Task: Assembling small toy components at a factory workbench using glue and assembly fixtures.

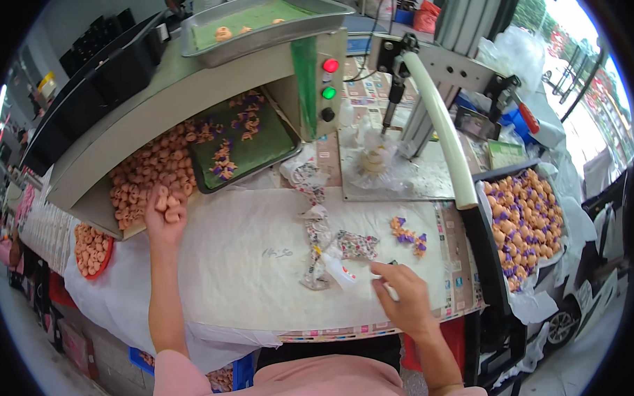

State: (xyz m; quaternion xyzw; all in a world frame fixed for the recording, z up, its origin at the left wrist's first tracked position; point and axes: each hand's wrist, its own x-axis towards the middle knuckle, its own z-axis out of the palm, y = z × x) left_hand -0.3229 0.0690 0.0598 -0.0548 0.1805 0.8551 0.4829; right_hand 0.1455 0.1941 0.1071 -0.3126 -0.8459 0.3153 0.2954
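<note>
At the mouth of the box-shaped machine, my left hand is turned palm up. Its curled fingers hold several small peach-coloured moulded pieces, beside a large pile of the same kind. My right hand hovers over the right part of the white-covered table, fingers bent and apart, with nothing visible held. A small white squeeze bottle with a yellow tip lies left of it, touching a crumpled flower-print cloth strip. Near its fingertips is a small dark object. Several peach-and-purple pieces lie farther off.
A dark-rimmed green tray with peach-and-purple pieces sits inside the machine; a metal tray rests on top. A press stands at the back right. A filled bin is at the right, a red basket at the left.
</note>
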